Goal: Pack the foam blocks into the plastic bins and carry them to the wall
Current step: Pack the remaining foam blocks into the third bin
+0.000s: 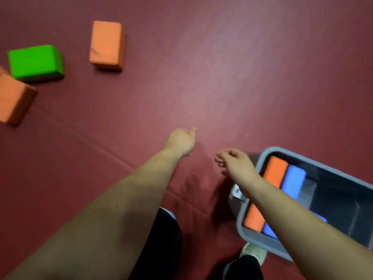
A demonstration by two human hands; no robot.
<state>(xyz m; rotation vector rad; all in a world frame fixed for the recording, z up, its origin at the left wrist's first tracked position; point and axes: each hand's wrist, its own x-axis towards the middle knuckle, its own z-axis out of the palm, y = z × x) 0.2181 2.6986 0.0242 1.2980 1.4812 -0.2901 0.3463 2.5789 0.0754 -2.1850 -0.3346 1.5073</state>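
A grey plastic bin (250, 237) stands on the floor at the lower right, with an orange block (275, 171) and a blue block (293, 183) on edge inside it. My right hand (235, 165) hovers beside the bin's left corner, fingers loosely curled and empty. Further left, my left hand (181, 141) reaches forward over the bare mat, holding nothing, its fingers curled with one pointing ahead. Loose blocks lie at the upper left: an orange block (107, 44), a green block (35, 62) and another orange block (13, 99) at the frame edge.
The floor is a dark red mat (232, 77) with a seam running diagonally under my arms. My legs in dark trousers (161, 245) and a light shoe (255, 252) show at the bottom, the shoe next to the bin.
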